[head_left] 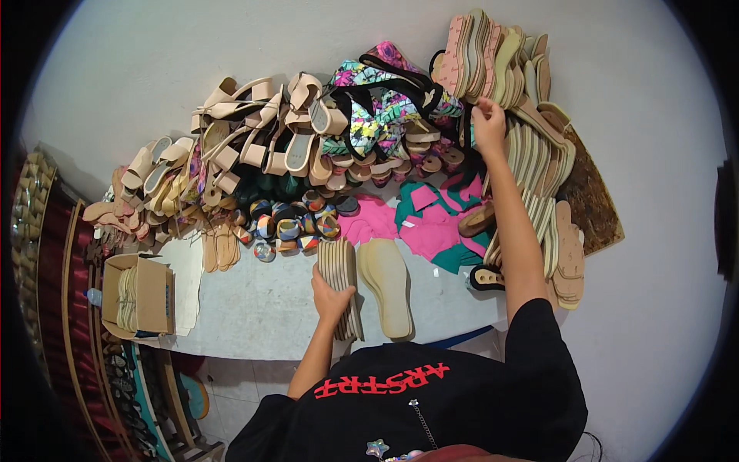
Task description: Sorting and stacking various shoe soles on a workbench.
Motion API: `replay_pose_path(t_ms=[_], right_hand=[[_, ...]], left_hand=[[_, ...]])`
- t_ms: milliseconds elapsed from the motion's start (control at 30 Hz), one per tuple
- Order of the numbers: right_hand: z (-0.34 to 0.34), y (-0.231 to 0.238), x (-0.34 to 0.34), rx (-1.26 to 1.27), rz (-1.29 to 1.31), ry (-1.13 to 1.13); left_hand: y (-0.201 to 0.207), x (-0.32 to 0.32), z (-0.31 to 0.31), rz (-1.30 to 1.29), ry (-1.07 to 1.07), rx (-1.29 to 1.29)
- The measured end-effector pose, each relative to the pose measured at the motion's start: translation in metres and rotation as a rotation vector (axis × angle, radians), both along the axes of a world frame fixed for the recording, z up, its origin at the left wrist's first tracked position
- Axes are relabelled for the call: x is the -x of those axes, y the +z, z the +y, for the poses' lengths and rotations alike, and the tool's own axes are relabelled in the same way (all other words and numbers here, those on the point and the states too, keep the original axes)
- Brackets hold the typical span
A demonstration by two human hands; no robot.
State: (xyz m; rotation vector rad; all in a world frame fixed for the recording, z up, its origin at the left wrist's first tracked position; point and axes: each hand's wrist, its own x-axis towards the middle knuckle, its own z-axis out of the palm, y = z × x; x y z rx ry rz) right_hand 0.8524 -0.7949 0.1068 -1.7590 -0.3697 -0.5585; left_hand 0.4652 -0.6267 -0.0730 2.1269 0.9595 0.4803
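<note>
At the table's front edge my left hand clasps a stack of beige shoe soles that stand on edge, fingers on the left side and thumb over the top. Just right of it lies a small pile of pale shoe soles, flat and overlapping. My right arm stretches to the far right, where my right hand has its fingers curled together beside patterned fabric sandals and below an upright row of pink and beige insoles. What its fingertips pinch, if anything, is hidden.
Beige heeled sandals are heaped along the back. Multicoloured heels and pink and green fabric pieces lie mid-table. More soles lean at right against a brown board. A cardboard box holding soles stands left.
</note>
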Motion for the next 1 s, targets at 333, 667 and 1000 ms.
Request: replay_pose_path(t_ms=[333, 667, 1000], right_hand=[[0.021, 0.059, -0.099, 0.508, 0.282, -0.287], [0.049, 0.074, -0.106, 0.708, 0.434, -0.542], [0.051, 0.077, -0.097, 0.661, 0.375, -0.54]], left_hand=[[0.0, -0.004, -0.004, 0.026, 0.051, -0.036], [0.006, -0.008, -0.006, 0.069, 0.059, -0.012], [0.005, -0.007, -0.006, 0.038, 0.062, -0.038]])
